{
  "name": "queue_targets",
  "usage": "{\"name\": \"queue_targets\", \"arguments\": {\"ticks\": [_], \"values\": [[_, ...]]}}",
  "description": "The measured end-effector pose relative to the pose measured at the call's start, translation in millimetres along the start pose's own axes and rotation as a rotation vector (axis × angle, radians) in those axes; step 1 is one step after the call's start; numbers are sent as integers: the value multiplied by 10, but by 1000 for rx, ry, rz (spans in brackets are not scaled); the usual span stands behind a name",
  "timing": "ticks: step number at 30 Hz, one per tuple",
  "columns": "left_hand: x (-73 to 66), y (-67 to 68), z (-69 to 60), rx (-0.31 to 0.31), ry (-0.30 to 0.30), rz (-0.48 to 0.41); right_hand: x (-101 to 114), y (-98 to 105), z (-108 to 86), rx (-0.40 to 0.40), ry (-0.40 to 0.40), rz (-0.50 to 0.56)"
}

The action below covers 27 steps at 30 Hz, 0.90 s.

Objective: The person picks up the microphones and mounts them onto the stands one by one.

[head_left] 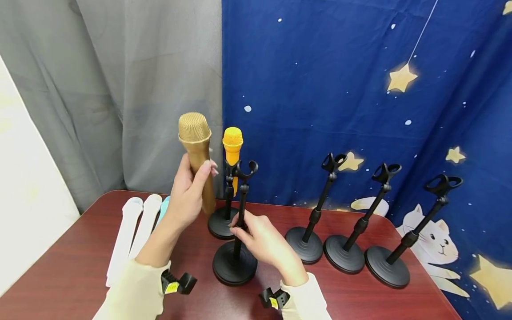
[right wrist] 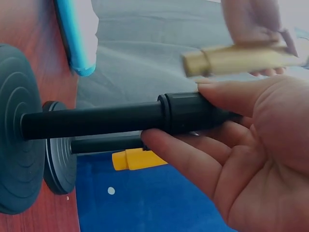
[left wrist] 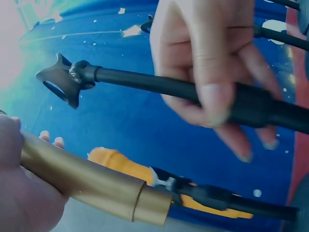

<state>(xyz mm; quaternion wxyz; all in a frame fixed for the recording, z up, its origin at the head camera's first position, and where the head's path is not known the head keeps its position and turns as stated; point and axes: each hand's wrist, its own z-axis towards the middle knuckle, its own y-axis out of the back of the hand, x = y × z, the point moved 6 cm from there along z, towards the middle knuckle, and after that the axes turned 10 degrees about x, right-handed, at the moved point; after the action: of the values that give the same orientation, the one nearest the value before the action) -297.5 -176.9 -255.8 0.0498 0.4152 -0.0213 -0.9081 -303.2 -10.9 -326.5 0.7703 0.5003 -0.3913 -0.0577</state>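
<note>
My left hand (head_left: 187, 195) grips a gold microphone (head_left: 198, 151) by its handle, mesh head up, raised above the table. My right hand (head_left: 264, 238) pinches the pole of a black microphone stand (head_left: 235, 266) between thumb and fingers, at the thick collar (right wrist: 186, 113). The stand's round base is on the table, and its clip (left wrist: 63, 79) holds nothing. The gold microphone is left of that clip and apart from it. Just behind, a yellow microphone (head_left: 233, 144) sits in the clip of another black stand (head_left: 220, 222), partly hidden by the nearer one.
Three more black stands (head_left: 306, 244) with bare clips line the right side of the brown table (head_left: 192, 293). At left lie two white microphones (head_left: 125, 240) and a light blue one (right wrist: 79, 38), partly behind my left arm. Grey (head_left: 172, 89) and blue starry curtains (head_left: 320, 89) hang behind.
</note>
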Motion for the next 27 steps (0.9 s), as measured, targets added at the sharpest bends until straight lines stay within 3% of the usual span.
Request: {"name": "queue_targets", "arguments": {"ticks": [4, 9, 14, 21, 27], "values": [[-147, -83, 211, 51, -43, -23, -8, 8, -12, 11, 10, 7], [-270, -192, 444, 136, -65, 66, -16, 13, -5, 15, 5, 3], [-317, -280, 586, 240, -97, 161, -3, 10, 14, 22, -2, -4], [-265, -425, 608, 340, -78, 238, -4, 10, 19, 17, -13, -6], [-179, -507, 574, 384, -63, 218, -6, 0, 21, 19, -17, -10]]}}
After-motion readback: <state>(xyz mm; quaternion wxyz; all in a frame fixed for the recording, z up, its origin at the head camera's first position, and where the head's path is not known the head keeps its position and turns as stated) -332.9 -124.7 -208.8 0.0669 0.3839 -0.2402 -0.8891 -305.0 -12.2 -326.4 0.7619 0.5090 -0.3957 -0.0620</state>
